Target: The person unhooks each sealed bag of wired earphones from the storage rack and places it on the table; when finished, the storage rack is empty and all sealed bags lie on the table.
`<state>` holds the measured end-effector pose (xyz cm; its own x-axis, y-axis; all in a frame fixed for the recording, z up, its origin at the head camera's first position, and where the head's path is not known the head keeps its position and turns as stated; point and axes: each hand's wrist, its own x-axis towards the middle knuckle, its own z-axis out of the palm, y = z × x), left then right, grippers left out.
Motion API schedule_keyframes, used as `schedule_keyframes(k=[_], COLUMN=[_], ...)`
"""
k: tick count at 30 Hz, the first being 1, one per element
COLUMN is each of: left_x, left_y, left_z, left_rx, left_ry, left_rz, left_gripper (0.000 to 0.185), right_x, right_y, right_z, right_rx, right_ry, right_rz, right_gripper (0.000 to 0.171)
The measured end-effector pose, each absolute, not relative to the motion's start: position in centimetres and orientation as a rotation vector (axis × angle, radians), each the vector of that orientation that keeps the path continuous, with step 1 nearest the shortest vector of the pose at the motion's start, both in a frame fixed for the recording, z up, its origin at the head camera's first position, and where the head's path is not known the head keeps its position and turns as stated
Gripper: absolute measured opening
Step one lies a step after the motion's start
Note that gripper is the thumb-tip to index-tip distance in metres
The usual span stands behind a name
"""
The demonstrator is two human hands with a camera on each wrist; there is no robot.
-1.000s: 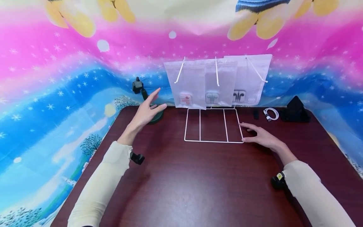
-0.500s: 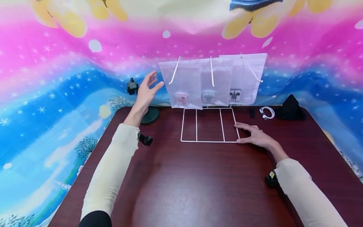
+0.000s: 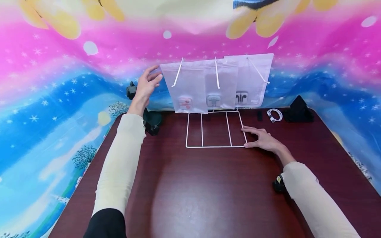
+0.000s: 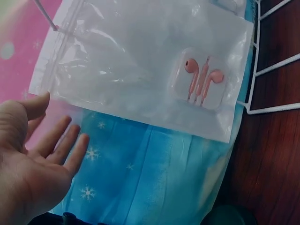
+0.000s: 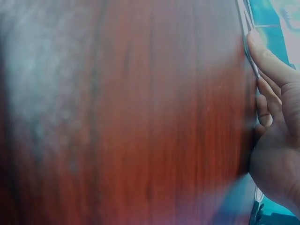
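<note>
My left hand [image 3: 146, 85] is raised beside the upper left edge of a white zip bag [image 3: 186, 79], its fingers spread; the left wrist view shows nothing in its grasp. Pink wired earphones [image 4: 204, 79] in a clear case show through that bag. Beside it hang a second bag [image 3: 221, 77] with pale earphones and a third bag [image 3: 259, 72] with dark ones. All three hang from the prongs of a white wire rack [image 3: 215, 146]. My right hand [image 3: 263, 138] rests at the right side of the rack's base, thumb and fingertips touching the wire.
Along the table's back right lie a small black object [image 3: 259, 115], a coiled white cable [image 3: 274, 115] and a black stand [image 3: 298, 110]. A dark clamp-headed stand with a round base [image 3: 153, 118] is behind my left forearm. Printed cloth [image 3: 59, 82] surrounds the brown table [image 3: 190, 191].
My left hand has moved up and forward to the left bag's upper edge. My right hand stays at the rack's base, while the head view has shifted slightly.
</note>
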<state>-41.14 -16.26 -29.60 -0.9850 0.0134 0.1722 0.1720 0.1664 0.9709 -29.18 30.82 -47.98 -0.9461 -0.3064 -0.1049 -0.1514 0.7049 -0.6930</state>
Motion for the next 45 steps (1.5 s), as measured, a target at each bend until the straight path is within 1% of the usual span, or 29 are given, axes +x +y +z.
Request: schedule_keyframes(k=[7,15,18,29,38,45], left_x=[-41.5,-41.0,-40.5,-37.3,-34.7,-32.7], left_y=[-15.9,-14.8,-14.7,-15.1,-15.5,-15.6], left_z=[-29.6,-29.2,-29.0,-29.2,-29.3,-29.4], left_rx=[-0.211,-0.21,-0.213,-0.236,-0.236,-0.224], left_ry=[-2.216,-2.169,-2.168,-2.179,-2.166,-2.146], left_rz=[-2.039,-2.007,-1.978,-1.818,-1.821,-1.846], left_gripper=[0.05,0.026,0.022,0.023,0.024,0.021], right_x=[-29.2,-29.2,-29.2,-29.0,-29.0,-29.0], right_y=[30.6,30.8,30.8,30.6,30.6,30.7], right_z=[-47.8,-47.9,-47.8,-48.1,-48.2,-48.4], right_rx=[-0.382,-0.382,-0.38,-0.383,-0.373,-0.398], right_ry=[2.711,2.719,2.721,2.725,2.727,2.735], right_rz=[-1.052,-1.049,-1.051,-1.054,-1.069,-1.05], right_gripper=[0.08,0.081,0.081,0.08,0.08,0.082])
